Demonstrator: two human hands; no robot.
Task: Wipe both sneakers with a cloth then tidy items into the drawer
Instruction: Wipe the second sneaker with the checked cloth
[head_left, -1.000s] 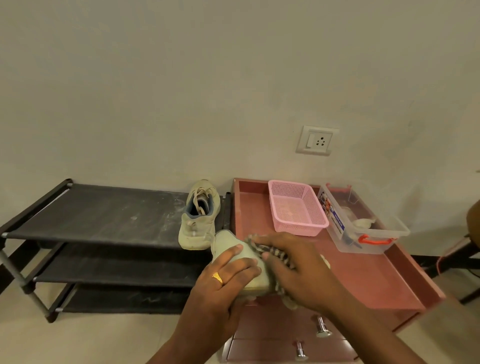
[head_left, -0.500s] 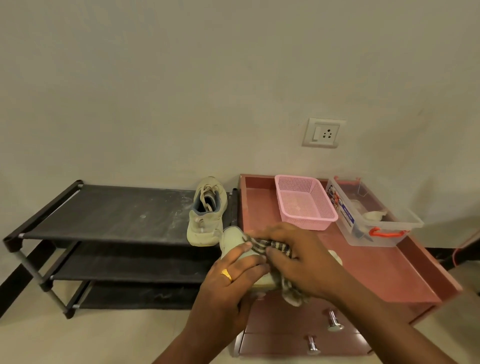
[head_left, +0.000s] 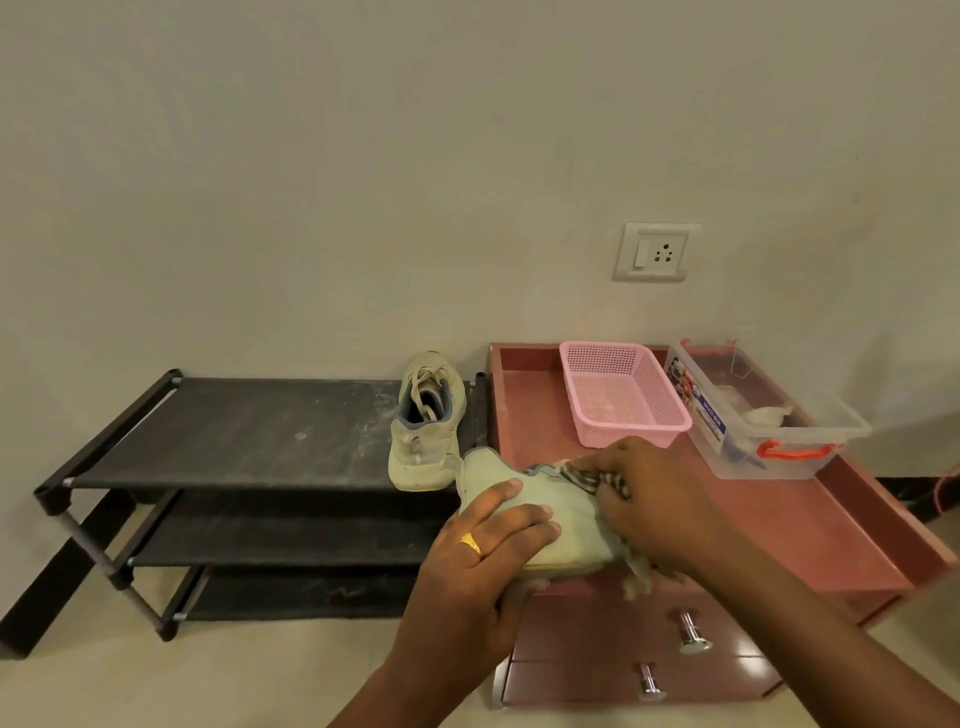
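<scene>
My left hand (head_left: 483, 551), with a gold ring, grips a pale green sneaker (head_left: 563, 512) over the front left corner of the reddish drawer unit (head_left: 810, 525). My right hand (head_left: 660, 499) presses a striped cloth (head_left: 597, 475) against that sneaker; the cloth's end hangs below the hand. The second pale sneaker (head_left: 426, 421) stands on the top shelf of the black shoe rack (head_left: 249, 431), heel toward me. Both drawers (head_left: 613, 680), with metal knobs, are closed.
A pink mesh basket (head_left: 623, 395) and a clear plastic box with orange clips (head_left: 763, 415) sit at the back of the drawer unit's top. A wall socket (head_left: 655, 253) is above them. The rack's lower shelves hold nothing visible.
My head has shifted, so the scene sits further right and lower. My right hand with the cloth has slid slightly along the sneaker; my left hand keeps its hold.
</scene>
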